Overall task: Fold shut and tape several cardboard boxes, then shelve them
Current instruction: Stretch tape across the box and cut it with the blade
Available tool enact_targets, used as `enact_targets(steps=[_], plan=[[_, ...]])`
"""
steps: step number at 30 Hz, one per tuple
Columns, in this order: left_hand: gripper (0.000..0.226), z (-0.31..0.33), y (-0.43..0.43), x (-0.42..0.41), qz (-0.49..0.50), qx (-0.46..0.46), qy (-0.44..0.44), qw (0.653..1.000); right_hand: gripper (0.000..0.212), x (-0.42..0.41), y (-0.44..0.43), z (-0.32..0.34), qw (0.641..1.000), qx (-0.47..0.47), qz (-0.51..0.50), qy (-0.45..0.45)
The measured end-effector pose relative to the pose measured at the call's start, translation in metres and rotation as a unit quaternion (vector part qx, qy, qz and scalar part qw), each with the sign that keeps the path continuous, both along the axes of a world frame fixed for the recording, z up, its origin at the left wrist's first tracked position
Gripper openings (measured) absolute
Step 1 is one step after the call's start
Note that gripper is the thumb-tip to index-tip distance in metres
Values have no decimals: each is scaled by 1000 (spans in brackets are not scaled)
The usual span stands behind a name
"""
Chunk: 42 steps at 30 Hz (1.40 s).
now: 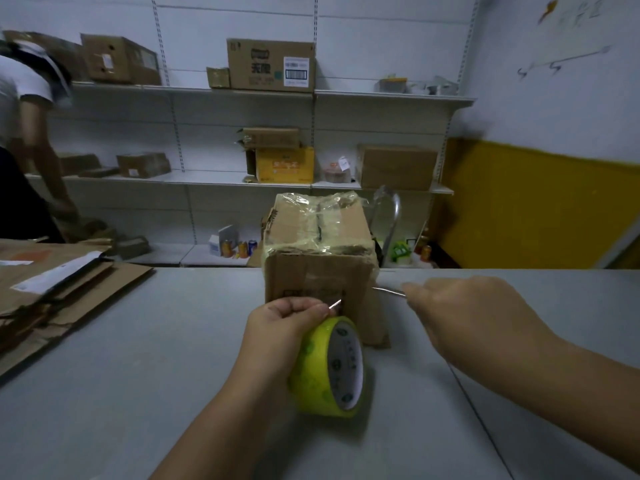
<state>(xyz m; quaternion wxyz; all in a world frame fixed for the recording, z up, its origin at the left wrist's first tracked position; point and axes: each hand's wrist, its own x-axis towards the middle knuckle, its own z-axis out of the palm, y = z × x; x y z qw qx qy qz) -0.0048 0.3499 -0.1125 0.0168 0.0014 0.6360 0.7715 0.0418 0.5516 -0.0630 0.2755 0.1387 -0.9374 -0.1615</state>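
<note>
While the taped cardboard box stands on the grey worktop, a yellow tape roll is gripped by the left hand just before it, and a thin metal tool is pinched by the right hand beside it.

Site: parcel stockroom or packing room. White slotted wall shelving from 10 to 1 o'clock carries brown cartons, one with a barcode label. Flattened cardboard lies stacked at 9 o'clock on a grey work table.
</note>
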Motion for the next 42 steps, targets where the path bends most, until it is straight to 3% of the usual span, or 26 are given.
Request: enact_targets(steps=[4,7,9,11,14,17,20,23,26,30,34,38,42], plan=[[19,0,0,2,-6,2,8,1000,15,15,45,-21,995,-84,-50,-34],[18,-2,3,4,6,-8,15,1000,33,17,70,-54,972,-126,-131,-146],[15,-2,4,4,16,-10,12,1000,34,16,67,-65,961,-202,-107,-153],[12,-1,4,4,23,-14,12,1000,34,13,48,-64,963,-253,-22,-85],[9,0,5,4,28,-22,11,999,38,9,-3,-36,966,-230,110,30],[10,1,5,5,29,-11,8,999,27,1,-48,-14,971,-179,138,81],[13,1,3,5,28,-14,13,999,33,-9,-59,-12,988,-112,87,67],[15,0,2,3,26,-22,11,999,49,-7,-40,-17,992,-105,45,53],[17,-1,2,2,28,-23,9,999,46,0,-10,-21,993,-108,5,48],[20,-1,3,5,37,-17,13,999,20,9,35,-41,980,-200,2,25],[16,-2,6,8,38,-3,10,999,22,7,54,-79,946,-320,-38,-42],[12,-1,6,7,42,-2,13,999,41,13,32,-74,925,-377,58,-9],[10,0,8,8,40,6,16,999,43,14,-23,-36,949,-271,159,-11]])
